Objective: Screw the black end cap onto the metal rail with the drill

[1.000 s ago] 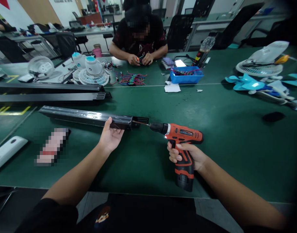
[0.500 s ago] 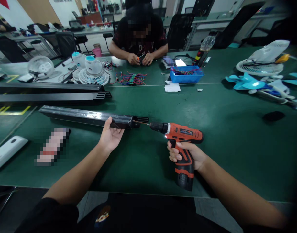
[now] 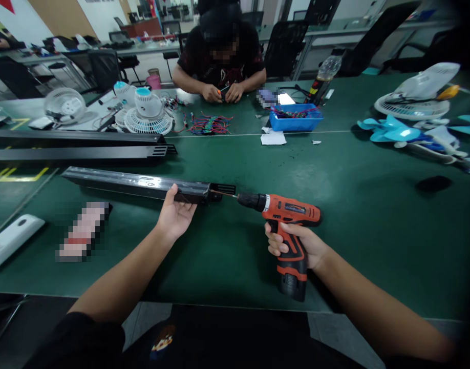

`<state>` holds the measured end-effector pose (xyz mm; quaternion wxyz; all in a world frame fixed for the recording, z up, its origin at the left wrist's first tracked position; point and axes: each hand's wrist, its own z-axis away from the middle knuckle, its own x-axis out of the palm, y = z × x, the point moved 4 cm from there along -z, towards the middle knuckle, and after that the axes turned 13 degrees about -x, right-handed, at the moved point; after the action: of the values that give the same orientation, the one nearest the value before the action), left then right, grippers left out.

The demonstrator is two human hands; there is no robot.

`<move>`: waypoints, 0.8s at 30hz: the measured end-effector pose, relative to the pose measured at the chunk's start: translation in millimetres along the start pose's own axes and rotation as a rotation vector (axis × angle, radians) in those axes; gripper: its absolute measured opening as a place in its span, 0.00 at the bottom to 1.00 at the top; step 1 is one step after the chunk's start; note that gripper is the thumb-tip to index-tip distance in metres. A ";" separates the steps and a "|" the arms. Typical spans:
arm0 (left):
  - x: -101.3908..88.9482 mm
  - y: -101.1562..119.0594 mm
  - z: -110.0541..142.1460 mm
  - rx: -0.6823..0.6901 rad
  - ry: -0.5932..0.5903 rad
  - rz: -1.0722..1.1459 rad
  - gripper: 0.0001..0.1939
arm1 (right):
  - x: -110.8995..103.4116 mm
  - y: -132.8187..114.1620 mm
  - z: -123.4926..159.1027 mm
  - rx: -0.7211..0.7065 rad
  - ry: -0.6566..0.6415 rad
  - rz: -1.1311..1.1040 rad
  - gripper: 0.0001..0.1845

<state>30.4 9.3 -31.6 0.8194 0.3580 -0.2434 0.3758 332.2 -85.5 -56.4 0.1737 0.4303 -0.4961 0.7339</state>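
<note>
A long black casing [image 3: 115, 183] lies at a slant on the green table, its slotted end toward the middle. Near that end my left hand [image 3: 176, 214] grips its front side, thumb on top and fingers underneath. My right hand [image 3: 292, 241] is wrapped round the handle of an orange and black cordless drill [image 3: 291, 209]. A long thin bit [image 3: 229, 195] reaches left from the chuck, with its tip at the end face of the casing. Whether the tip sits on a screw is too small to tell. The small lamp above the trigger looks unlit.
More long black casings [image 3: 73, 154] lie behind mine. A phone [image 3: 85, 230] and a white oblong part [image 3: 14, 241] are at left. Across the table, a person [image 3: 221, 56] works by wires [image 3: 210, 124] and a blue bin [image 3: 296, 119]. Blue fan blades [image 3: 388, 130] lie at right.
The drill's small lamp was lit and now looks dark. Both hands, the drill and the casing have kept their places.
</note>
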 end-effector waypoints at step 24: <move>0.5 0.0 -0.1 0.003 0.011 -0.005 0.18 | -4.0 -4.1 0.0 -0.007 0.161 0.067 0.23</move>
<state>30.7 9.6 -31.4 0.8212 0.3577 -0.2372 0.3760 337.3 -83.0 -57.2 0.1900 0.3523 -0.4973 0.7697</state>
